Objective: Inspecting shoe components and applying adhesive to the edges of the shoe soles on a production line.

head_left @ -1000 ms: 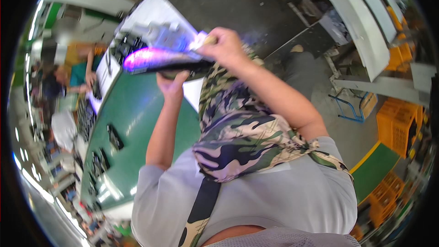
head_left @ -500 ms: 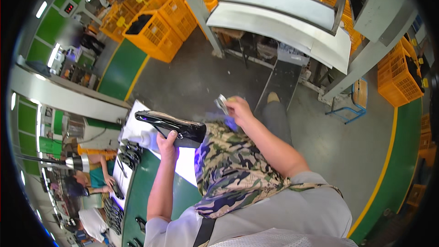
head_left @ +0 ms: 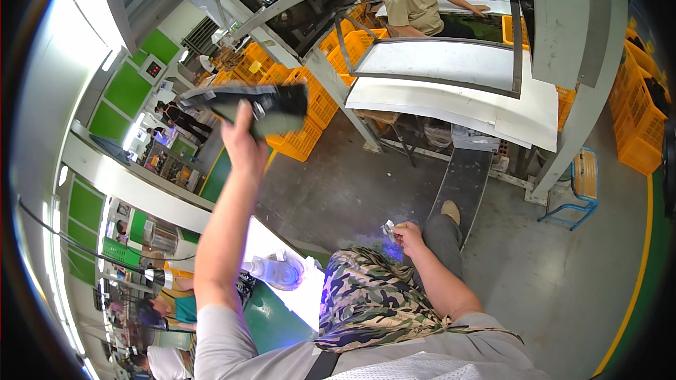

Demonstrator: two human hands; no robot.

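Note:
My left hand [head_left: 245, 146] is raised at the upper left, closed around a glossy black shoe [head_left: 285, 100] with a greyish sole. Motion blurs the shoe, which lies sideways above the hand. Low and to the right, near my camouflage apron [head_left: 373, 295], my right hand [head_left: 409, 238] pinches a small silvery-white object [head_left: 389, 228]; its kind is too small to make out. A clear bottle [head_left: 278, 271] sits on the brightly lit white tabletop [head_left: 303, 302] to the left of the apron.
Orange crates [head_left: 320, 98] are stacked behind the raised shoe. Ahead stands a metal frame with a white panel [head_left: 436, 67], and a person [head_left: 415, 3] sits beyond it. A blue-legged stool [head_left: 584, 179] is at the right. Other people work at the lower left.
My left hand has lifted the shoe up and away from the apron. The right hand, still holding the small object, sits lower and further right. The view has shifted, showing more overhead structure.

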